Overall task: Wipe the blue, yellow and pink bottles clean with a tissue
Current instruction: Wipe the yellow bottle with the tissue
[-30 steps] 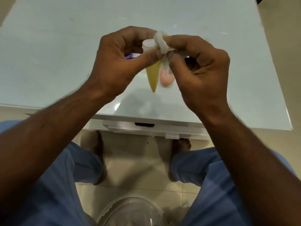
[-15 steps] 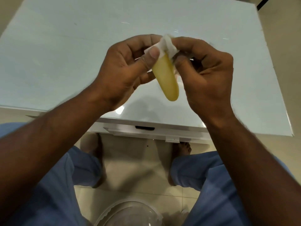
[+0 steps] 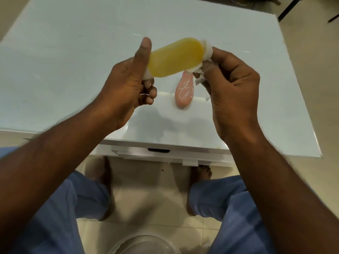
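Observation:
A yellow bottle (image 3: 176,56) is held sideways above the white table (image 3: 73,61), between both hands. My left hand (image 3: 128,85) grips its white cap end, thumb up along the side. My right hand (image 3: 231,83) presses a crumpled white tissue (image 3: 203,59) around the bottle's rounded bottom end. Below them a pink bottle (image 3: 184,92) with white scribbles lies on the table. The blue bottle is not visible.
The table's near edge (image 3: 165,143) runs across the middle, with a white drawer front under it. A clear plastic container (image 3: 143,244) sits on the tiled floor between my knees. My bare feet rest under the table.
The yellow bottle has turned from hanging bottom-down to lying sideways. The tissue hand moved from the cap end to the bottom end. The pink bottle is uncovered again.

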Action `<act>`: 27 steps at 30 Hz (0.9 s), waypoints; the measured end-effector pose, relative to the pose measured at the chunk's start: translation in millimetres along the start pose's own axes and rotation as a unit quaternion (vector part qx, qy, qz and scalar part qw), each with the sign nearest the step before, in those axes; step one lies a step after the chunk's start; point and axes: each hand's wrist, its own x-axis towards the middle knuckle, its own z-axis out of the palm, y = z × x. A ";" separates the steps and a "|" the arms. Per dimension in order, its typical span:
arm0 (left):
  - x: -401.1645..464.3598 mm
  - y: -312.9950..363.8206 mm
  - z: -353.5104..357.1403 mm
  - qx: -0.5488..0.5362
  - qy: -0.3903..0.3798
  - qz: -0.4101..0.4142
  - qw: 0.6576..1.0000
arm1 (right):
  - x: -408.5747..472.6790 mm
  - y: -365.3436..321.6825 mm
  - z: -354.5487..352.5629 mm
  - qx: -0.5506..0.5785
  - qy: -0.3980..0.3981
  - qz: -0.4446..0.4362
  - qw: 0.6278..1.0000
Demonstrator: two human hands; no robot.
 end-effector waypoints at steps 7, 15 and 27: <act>-0.7 -8.3 -1.7 0.117 -0.047 0.016 0.992 | 0.9 4.5 1.4 -0.140 0.041 -0.088 0.985; -9.4 -13.4 8.7 0.171 -0.108 0.041 0.979 | -6.6 5.4 3.1 -0.257 0.028 -0.199 0.945; -9.8 -20.7 2.5 0.261 -0.046 0.102 0.959 | -7.3 5.9 3.8 -0.271 -0.022 -0.181 0.945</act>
